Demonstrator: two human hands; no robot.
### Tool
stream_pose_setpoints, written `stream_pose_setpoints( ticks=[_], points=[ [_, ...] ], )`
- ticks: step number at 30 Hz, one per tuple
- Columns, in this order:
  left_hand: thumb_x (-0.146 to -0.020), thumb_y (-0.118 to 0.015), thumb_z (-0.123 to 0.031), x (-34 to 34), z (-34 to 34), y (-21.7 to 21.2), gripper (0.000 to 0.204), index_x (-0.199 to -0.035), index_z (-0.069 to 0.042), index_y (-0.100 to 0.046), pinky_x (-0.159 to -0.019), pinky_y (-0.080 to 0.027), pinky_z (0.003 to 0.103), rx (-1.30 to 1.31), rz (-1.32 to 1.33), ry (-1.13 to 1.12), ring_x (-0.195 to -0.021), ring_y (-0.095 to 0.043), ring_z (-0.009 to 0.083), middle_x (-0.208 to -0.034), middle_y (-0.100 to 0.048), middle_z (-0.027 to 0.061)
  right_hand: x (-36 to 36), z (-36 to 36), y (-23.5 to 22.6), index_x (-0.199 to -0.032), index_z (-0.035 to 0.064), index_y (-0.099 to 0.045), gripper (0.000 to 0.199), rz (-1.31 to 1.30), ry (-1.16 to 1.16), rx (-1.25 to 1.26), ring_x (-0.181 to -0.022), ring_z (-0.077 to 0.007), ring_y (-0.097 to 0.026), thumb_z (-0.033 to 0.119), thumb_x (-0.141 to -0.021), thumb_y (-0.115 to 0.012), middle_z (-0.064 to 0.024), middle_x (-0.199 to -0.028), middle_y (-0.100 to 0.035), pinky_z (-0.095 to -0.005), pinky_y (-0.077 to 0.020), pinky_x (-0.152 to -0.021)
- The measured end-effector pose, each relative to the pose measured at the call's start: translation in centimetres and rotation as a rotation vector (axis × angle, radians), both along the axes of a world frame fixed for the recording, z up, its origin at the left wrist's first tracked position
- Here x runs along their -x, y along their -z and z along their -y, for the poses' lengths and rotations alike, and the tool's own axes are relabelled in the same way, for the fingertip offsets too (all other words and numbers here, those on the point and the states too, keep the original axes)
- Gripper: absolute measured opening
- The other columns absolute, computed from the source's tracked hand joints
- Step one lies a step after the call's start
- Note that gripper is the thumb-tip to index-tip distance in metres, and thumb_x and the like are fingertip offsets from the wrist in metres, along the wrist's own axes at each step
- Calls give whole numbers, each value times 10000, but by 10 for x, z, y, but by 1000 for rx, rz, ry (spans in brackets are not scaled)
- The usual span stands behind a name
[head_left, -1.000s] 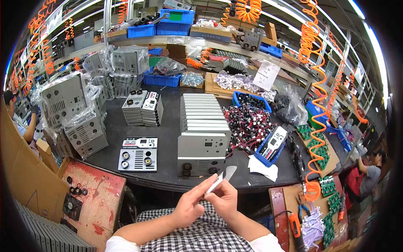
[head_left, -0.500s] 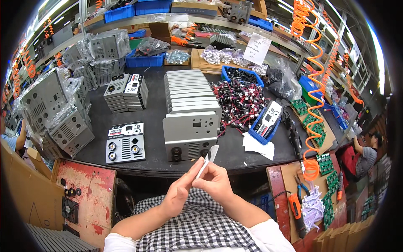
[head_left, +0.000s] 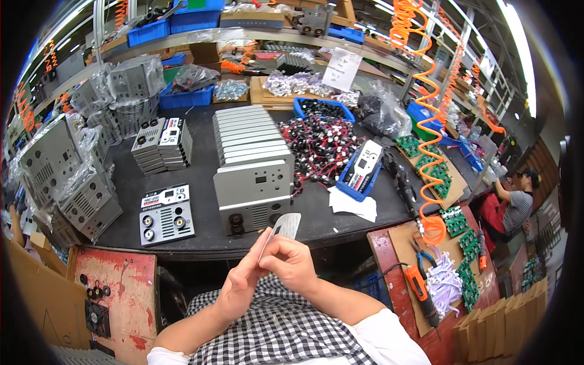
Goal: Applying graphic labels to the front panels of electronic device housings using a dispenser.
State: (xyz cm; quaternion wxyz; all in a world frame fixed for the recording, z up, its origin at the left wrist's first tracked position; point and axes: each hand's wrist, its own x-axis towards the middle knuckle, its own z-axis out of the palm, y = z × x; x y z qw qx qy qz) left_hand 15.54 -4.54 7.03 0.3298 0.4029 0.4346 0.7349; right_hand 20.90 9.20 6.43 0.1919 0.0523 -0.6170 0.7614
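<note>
Facing a dark table (head_left: 204, 134), pinching a thin pale sheet (head_left: 289, 225) in the fingers (head_left: 286, 247) of the right hand (head_left: 294, 266) at lower centre, with the left hand (head_left: 239, 286) laid straight against it, probably to stiffen something so flimsy; cannot tell whether gripping too. Farther out, with grey panels (head_left: 252, 188) ranked on edge at centre, presumably to save room, and a fitted panel (head_left: 165, 216) flat at centre left.

Counted: one left hand (head_left: 240, 285), one right hand (head_left: 293, 263), one card (head_left: 290, 225); on the black desk (head_left: 202, 173), one lone panel (head_left: 163, 215) with three brass-centred sockets (head_left: 179, 222), one blue label tray (head_left: 354, 190), one black screwdriver (head_left: 399, 180). Elsewhere: one paper sign (head_left: 342, 69), one fan (head_left: 96, 317), one pair of pliers (head_left: 420, 255), one corded orange tool (head_left: 417, 281). Too overlapped to count: row panels (head_left: 254, 182).
</note>
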Motion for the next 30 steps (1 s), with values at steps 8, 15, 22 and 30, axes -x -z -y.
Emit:
stream_pose_setpoints(
  ticks=[8, 15, 22, 30],
  points=[
    [-798, -257, -776, 0, -21, 5, 1075, -1448, 59, -67, -1126, -151, 397, 49, -70, 18, -1390, -182, 276, -1490, -181, 214, -3, -20, 13, -730, 33, -553, 232, 84, -3, 53, -625, -29, -501, 124, -776, -761, 20, -710, -551, -192, -397, -534],
    [-834, -252, -740, 9, -22, 10, 1029, -1443, 70, -70, -1126, -146, 404, 92, -106, -12, -1398, -161, 290, -1505, -146, 214, 8, -23, 18, -762, 38, -528, 224, 80, -50, 80, -637, -28, -505, 112, -806, -735, 21, -702, -556, -187, -411, -544],
    [-870, -224, -709, 18, -19, 13, 977, -1448, 60, -55, -1110, -194, 396, 55, -71, 26, -1384, -197, 286, -1509, -138, 203, 14, -27, 19, -769, 24, -548, 176, 100, -107, 87, -676, -57, -559, 73, -815, -711, -7, -734, -584, -206, -466, -583],
    [-874, -200, -709, 23, -16, 17, 961, -1457, 40, -49, -1101, -185, 391, 29, 27, 75, -1377, -196, 277, -1497, -178, 201, 15, -28, 22, -854, -12, -588, 99, 143, -133, 121, -708, -125, -626, 67, -858, -647, -47, -756, -617, -242, -521, -646]
  ],
)
